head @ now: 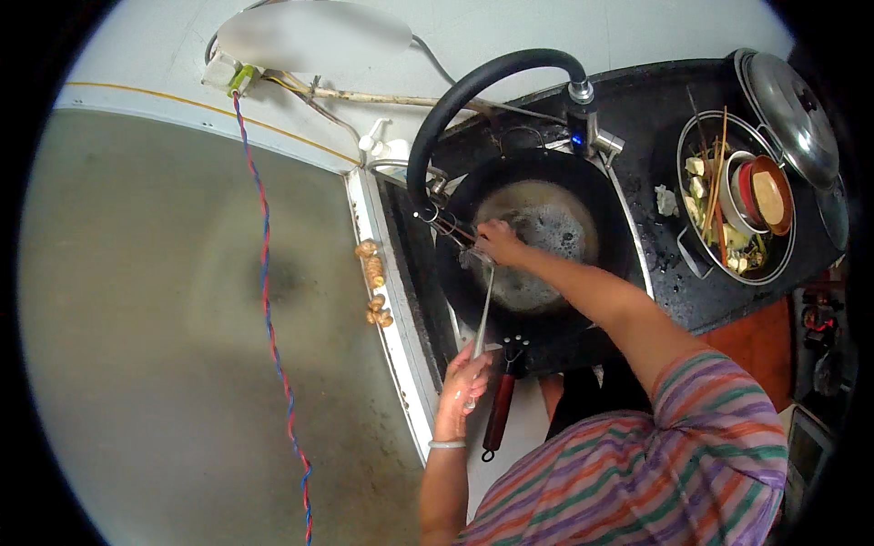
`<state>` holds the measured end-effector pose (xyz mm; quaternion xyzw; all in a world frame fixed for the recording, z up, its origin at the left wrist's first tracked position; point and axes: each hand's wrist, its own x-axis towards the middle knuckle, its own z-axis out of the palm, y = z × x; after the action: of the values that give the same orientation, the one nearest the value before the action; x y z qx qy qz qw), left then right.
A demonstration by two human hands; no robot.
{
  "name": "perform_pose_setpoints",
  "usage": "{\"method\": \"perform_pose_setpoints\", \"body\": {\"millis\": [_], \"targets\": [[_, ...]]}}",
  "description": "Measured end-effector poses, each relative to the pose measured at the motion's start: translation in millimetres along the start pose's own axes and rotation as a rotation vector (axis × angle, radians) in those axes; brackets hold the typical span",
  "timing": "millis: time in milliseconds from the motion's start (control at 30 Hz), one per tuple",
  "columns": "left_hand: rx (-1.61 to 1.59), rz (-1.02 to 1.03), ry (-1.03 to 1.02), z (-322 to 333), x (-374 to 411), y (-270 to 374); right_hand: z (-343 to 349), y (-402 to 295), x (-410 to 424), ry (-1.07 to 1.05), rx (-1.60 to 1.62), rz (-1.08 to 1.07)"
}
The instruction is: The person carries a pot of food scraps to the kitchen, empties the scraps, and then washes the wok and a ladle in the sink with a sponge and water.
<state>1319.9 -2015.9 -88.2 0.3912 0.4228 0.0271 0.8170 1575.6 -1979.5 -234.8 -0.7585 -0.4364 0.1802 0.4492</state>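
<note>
My left hand (466, 382) is closed around the handle of a long metal utensil (483, 314), whose far end meets my right hand over the wok. My right hand (500, 240) is at that end, beside the faucet's spout; whether it grips anything is blurred. Below both lies a black wok (614, 232) with foamy, cloudy water (560, 218) in it, and its dark red handle (500, 409) points towards me. A black flexible faucet hose (478, 75) arches over the wok's far side.
Right of the wok, an oval metal basin (791, 266) holds stacked bowls, chopsticks and food scraps. A metal lid (785, 102) leans behind it. Ginger pieces (373, 271) lie on the white window ledge at left. A twisted red and blue cord (266, 273) hangs in front. A white pump bottle (391, 149) stands behind.
</note>
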Motion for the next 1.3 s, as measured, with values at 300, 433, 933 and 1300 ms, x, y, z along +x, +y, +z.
{"method": "perform_pose_setpoints", "body": {"millis": [300,433,933,1300], "targets": [[0.509,-0.021,0.101,-11,-43,-45,-49,34,-33,-0.156,-0.604,-0.272],[0.208,-0.064,0.031,-16,-76,-54,-66,22,-78,-0.529,-0.555,-0.342],[0.285,0.02,0.188,-35,-86,-57,22,-28,-37,-0.57,-0.041,-0.762],[0.544,0.18,0.126,-68,-80,-80,3,28,38,0.082,-0.29,-0.013]]}}
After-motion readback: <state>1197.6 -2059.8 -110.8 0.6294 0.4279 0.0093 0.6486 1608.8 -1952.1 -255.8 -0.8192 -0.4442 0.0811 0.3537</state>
